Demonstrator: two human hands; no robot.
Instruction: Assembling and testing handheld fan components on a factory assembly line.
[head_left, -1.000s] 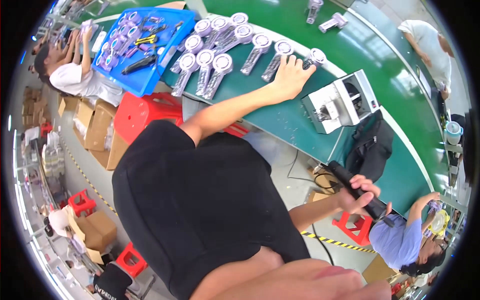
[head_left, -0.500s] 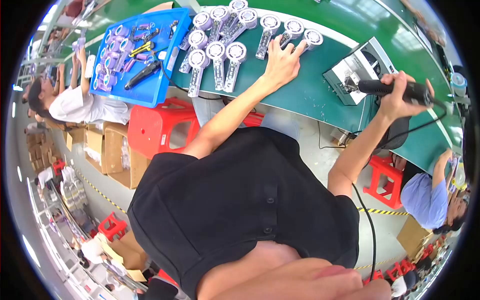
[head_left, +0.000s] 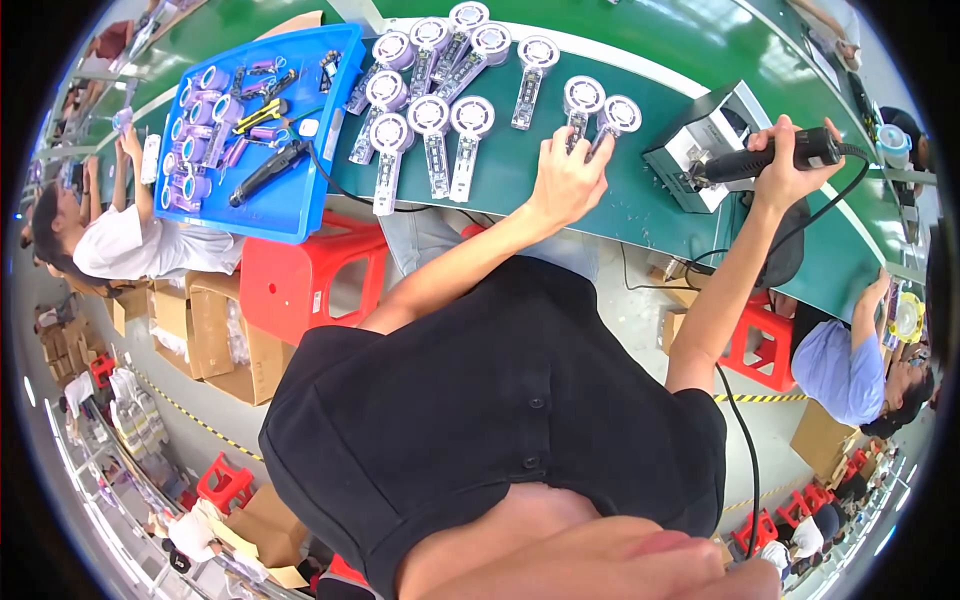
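My left hand [head_left: 568, 182] is closed over the handle of a white-and-lilac handheld fan [head_left: 584, 94] whose circuit board shows on its open handle. Beside my fingers lies a second fan [head_left: 621, 114], its handle partly hidden by them; whether they touch it I cannot tell. My right hand [head_left: 788, 180] grips a black corded electric screwdriver [head_left: 750, 162]. The tool's tip points left, at the metal front of a grey box-shaped screw feeder [head_left: 710, 140]. Further left, several more open fans [head_left: 437, 150] lie on the green table [head_left: 585, 222], faces up.
A blue tray [head_left: 318, 190] on the left holds lilac fan parts, a yellow cutter [head_left: 262, 117] and another black tool [head_left: 268, 172]. Small scraps lie near the feeder. Red stools [head_left: 290, 290] stand below the table edge. Co-workers [head_left: 150, 235] sit to both sides. The black cord [head_left: 850, 190] loops by my right arm.
My left hand has drawn its fan toward me, and the fan beside it has shifted the same way. The screwdriver stays at the feeder, its rear end tilted slightly further away. The view has shifted slightly.
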